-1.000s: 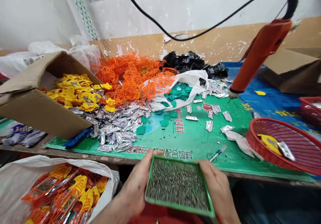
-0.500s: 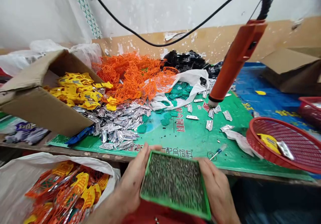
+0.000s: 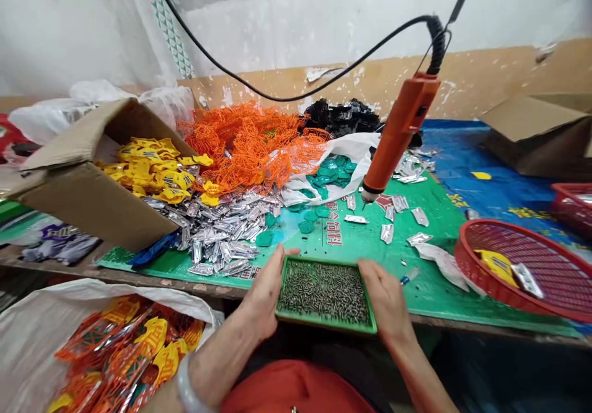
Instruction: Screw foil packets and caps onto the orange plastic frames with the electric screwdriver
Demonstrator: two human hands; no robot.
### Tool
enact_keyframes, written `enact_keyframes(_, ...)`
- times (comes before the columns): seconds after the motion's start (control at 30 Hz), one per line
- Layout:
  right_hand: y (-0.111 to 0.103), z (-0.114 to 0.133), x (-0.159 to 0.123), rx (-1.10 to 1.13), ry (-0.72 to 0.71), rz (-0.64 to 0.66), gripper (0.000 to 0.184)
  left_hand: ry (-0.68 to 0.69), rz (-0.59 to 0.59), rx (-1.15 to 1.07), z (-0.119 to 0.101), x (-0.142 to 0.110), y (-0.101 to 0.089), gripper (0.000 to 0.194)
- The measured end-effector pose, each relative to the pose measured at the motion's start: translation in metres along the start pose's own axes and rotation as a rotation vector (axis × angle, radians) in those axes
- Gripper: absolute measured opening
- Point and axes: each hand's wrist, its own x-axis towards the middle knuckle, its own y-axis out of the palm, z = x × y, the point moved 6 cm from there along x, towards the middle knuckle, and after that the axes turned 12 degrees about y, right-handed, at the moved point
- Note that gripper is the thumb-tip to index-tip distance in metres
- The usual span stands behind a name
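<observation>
Across the back stretches a scuffed white wall with a tan band along its lower part, and before it stands a worktable spread with a green sheet and, to the right, a blue sheet. A cardboard box tilts at the left, yellow pieces spilling from its mouth beside a tangled heap of orange frames. Below the table's near edge, a white sack holds orange and yellow items; at the right sits a red basket. An orange power tool hangs tip-down over the table on its cord. At the table's near edge, in front of the person's body, is a shallow green tray, gripped at both ends: the left hand wraps its left side, the right hand its right, and most of the fingers are hidden. Silver packets lie heaped beyond the left hand, too small to read. Red Chinese characters run down the green sheet, the last two legible as 饲料; yellow lettering on the blue one is unclear. Smallest are the dark metal pieces covering the tray's floor.
</observation>
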Motion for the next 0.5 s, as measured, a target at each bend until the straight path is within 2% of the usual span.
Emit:
enact_keyframes(0.1, 0.001, -0.003, -0.002, 0.008, 0.016, 0.032, 0.040, -0.122, -0.020, 0.001, 0.010, -0.001, -0.002, 0.053)
enact_keyframes(0.23, -0.005, 0.002, -0.003, 0.031, -0.058, -0.044, 0.040, 0.057, -0.031, 0.034, -0.003, 0.003, 0.002, 0.050)
enact_keyframes(0.27, -0.006, 0.003, -0.003, 0.031, -0.062, -0.053, 0.040, 0.045, -0.047, 0.044, -0.003, 0.003, 0.002, 0.049)
enact_keyframes(0.4, -0.005, -0.003, -0.002, 0.030, 0.009, -0.022, 0.040, -0.066, 0.013, 0.008, 0.001, -0.001, 0.009, 0.051)
enact_keyframes(0.5, -0.004, -0.003, 0.001, 0.042, -0.002, -0.046, 0.043, 0.050, -0.011, 0.055, -0.006, 0.002, 0.006, 0.052)
